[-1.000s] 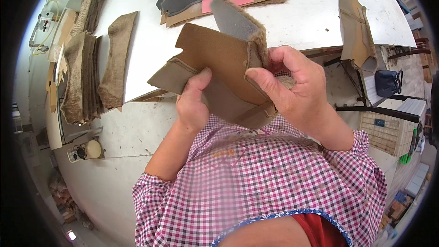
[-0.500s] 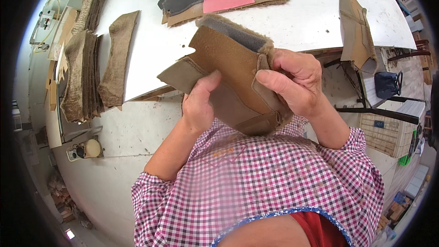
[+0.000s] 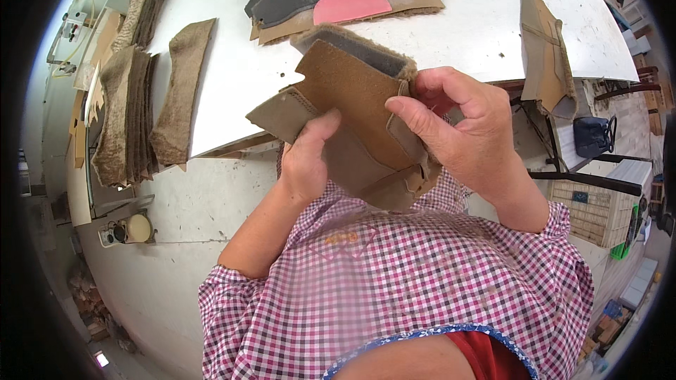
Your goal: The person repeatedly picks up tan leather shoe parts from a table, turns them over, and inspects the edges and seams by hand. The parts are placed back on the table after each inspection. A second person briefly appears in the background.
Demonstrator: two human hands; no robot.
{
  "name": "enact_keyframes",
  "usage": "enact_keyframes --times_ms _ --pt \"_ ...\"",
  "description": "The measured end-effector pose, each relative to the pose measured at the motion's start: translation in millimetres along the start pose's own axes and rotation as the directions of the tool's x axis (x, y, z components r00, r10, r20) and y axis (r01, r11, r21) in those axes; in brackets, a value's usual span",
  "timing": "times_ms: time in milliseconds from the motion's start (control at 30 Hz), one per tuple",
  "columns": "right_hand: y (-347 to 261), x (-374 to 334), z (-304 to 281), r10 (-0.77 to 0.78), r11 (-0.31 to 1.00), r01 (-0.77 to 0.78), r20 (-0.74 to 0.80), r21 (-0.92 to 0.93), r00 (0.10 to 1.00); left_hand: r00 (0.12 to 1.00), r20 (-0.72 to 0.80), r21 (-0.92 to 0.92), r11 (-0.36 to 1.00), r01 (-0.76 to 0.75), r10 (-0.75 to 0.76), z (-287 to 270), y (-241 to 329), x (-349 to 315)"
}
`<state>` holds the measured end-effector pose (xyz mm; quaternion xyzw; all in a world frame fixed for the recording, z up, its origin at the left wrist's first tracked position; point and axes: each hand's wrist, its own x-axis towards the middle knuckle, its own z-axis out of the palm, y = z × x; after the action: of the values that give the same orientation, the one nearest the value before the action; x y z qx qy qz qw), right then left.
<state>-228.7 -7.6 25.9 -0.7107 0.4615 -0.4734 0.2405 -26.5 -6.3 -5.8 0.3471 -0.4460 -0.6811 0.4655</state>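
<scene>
I hold a brown suede boot-upper piece [image 3: 352, 102] with a fleece lining showing along its top edge, close to my chest above the white table [image 3: 232, 77]. My left hand [image 3: 310, 158] grips its lower left part, thumb pressed on the suede face. My right hand [image 3: 458, 130] pinches the right edge of the same piece between thumb and fingers, near a sewn seam strip. Both forearms wear rolled pink checked sleeves.
A stack of fleece-lined suede strips [image 3: 127, 109] lies at the table's left, one single strip [image 3: 182, 95] beside it. Dark cut pieces with a pink sole-shaped part [image 3: 352, 5] lie at the far side. Another tan upper [image 3: 546, 56] rests at the right edge. A crate [image 3: 598, 204] stands lower right.
The suede piece has been turned and lowered in my hands; the fleece edge now faces up. My right fingers shifted to pinch its right seam edge.
</scene>
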Motion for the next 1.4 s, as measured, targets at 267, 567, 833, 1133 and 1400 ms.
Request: enact_keyframes --times_ms 267,567,833,1133,1400 --pt "4 0 -9 -0.092 0.994 0.086 0.094 0.068 0.991 0.999 -0.001 0.158 0.986 0.046 -0.046 2 3 0" --pt "4 -2 -13 -0.11 0.982 0.095 0.084 0.163 0.99 0.992 0.046 0.07 0.991 0.117 -0.12 2 4 3" --pt "4 -2 -6 -0.293 0.944 0.302 -0.087 0.134 0.952 0.987 0.074 -0.063 0.987 0.147 -0.142 1 -4 6" --pt "29 15 13 0.222 0.766 -0.03 -0.22 0.642 0.95 0.994 0.106 -0.406 0.911 0.078 -0.038 -8 -15 33" --pt "27 54 9 0.298 0.626 0.076 -0.328 0.776 0.896 0.906 0.338 -0.271 0.895 0.355 -0.257 -12 -63 21"
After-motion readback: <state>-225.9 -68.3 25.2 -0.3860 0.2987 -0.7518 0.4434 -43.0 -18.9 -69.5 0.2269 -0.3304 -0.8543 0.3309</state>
